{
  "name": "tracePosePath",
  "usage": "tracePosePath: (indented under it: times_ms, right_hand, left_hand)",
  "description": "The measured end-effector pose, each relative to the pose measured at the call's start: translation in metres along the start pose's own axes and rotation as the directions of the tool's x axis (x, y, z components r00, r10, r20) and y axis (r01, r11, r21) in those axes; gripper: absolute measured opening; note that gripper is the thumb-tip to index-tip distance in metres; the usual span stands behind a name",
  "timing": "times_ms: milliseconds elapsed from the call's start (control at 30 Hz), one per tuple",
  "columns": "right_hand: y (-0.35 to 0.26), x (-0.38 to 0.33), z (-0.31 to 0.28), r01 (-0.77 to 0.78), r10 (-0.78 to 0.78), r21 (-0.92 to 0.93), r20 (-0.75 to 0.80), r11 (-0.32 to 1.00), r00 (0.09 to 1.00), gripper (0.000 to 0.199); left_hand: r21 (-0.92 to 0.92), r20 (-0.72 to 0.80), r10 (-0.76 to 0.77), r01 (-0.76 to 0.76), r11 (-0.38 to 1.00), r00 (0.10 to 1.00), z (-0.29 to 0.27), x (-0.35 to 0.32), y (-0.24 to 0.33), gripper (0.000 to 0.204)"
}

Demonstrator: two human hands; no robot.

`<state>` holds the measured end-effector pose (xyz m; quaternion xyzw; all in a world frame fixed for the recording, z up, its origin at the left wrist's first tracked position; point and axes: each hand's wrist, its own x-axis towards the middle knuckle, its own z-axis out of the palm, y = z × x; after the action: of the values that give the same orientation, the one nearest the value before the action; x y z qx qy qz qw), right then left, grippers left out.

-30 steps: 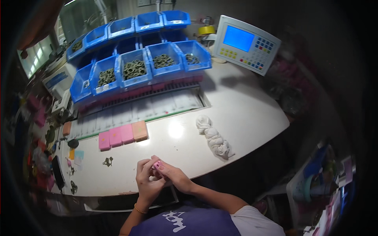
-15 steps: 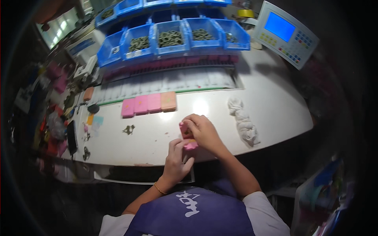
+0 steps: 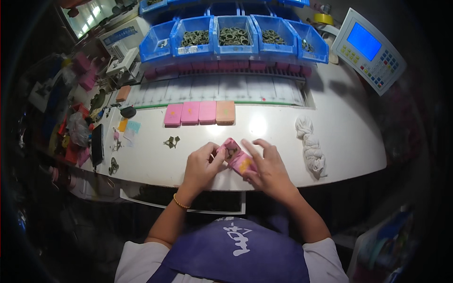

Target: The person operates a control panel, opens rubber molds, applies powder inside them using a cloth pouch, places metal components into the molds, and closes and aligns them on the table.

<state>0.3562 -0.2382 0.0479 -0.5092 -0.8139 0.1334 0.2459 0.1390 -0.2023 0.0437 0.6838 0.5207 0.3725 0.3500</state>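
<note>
A small pink packet [image 3: 244, 164] with a yellow mark is tilted above the front part of the white table. Its upper end gapes, and small dark pieces show inside. My left hand [image 3: 202, 164] pinches the packet near this opening with thumb and fingers. At the packet's right side is my right hand [image 3: 273, 172], its fingers spread and slightly blurred, the thumb against the lower edge. Farther back stands a row of pink packets [image 3: 190, 113] ending in an orange one [image 3: 225, 113]. Some small bronze-coloured metal pieces [image 3: 171, 141] lie left of my hands.
Blue bins [image 3: 235, 49] with metal rings and parts line the back. A keypad device with a blue screen [image 3: 370, 49] stands at the back right. To the right lies a twisted white cloth [image 3: 311, 147]. Tools and bags clutter the left; an open drawer [image 3: 181, 203] sits below the table edge.
My left hand has moved up to the packet's open end. My right hand has shifted right and spread its fingers. The packet has turned, and the whole view has shifted.
</note>
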Motion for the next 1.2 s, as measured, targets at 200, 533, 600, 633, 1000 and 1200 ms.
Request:
tracePosePath:
  times_ms: [200, 533, 600, 633, 1000, 1200]
  right_hand:
    - [0.000, -0.006, 0.008, -0.224, 0.231, 0.222, -0.005, 0.949, 0.973, 0.048]
    - [0.026, -0.014, -0.001, -0.194, 0.214, 0.628, 0.045, 0.754, 0.976, 0.025]
    - [0.024, -0.018, 0.008, -0.200, 0.257, 0.626, -0.001, 0.754, 0.966, 0.024]
    - [0.021, -0.019, 0.012, -0.200, 0.289, 0.627, -0.041, 0.753, 0.957, 0.024]
    - [0.011, -0.009, 0.025, -0.217, 0.348, 0.458, -0.223, 0.862, 0.910, 0.016]
    - [0.012, -0.009, 0.022, -0.323, 0.436, 0.497, -0.129, 0.806, 0.890, 0.021]
  left_hand:
    - [0.042, 0.182, 0.071, -0.080, 0.996, 0.981, 0.001, 0.013, -0.002, 0.032]
    - [0.186, 0.177, 0.297, -0.328, 0.926, 0.938, 0.053, -0.001, 0.020, 0.017]
    - [0.194, 0.170, 0.337, -0.366, 0.910, 0.926, 0.058, -0.003, 0.021, 0.016]
    - [0.208, 0.153, 0.371, -0.397, 0.894, 0.916, 0.059, -0.002, 0.021, 0.016]
    - [0.159, 0.151, 0.317, -0.339, 0.927, 0.936, 0.053, -0.003, 0.018, 0.021]
    - [0.020, 0.034, 0.071, -0.072, 0.997, 0.997, 0.031, 0.005, -0.001, 0.024]
